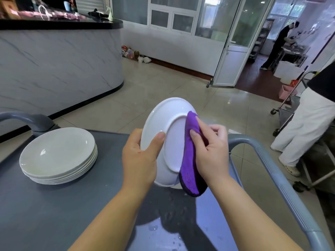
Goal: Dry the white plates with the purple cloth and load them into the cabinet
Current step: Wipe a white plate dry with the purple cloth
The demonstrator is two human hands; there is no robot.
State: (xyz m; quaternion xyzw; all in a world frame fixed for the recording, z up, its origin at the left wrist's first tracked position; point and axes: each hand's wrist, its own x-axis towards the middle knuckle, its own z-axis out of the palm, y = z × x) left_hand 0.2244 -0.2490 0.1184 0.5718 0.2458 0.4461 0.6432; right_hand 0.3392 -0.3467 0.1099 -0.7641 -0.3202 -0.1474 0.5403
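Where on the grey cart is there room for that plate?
The near-left cart top, in front of the plate stack, is bare. So is the strip between stack and held plate. Below the left hand and right hand it is wet and crowded.

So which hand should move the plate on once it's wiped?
Left. The left hand grips the white plate by its rim, thumb on the underside. The right hand is busy holding the purple cloth against it.
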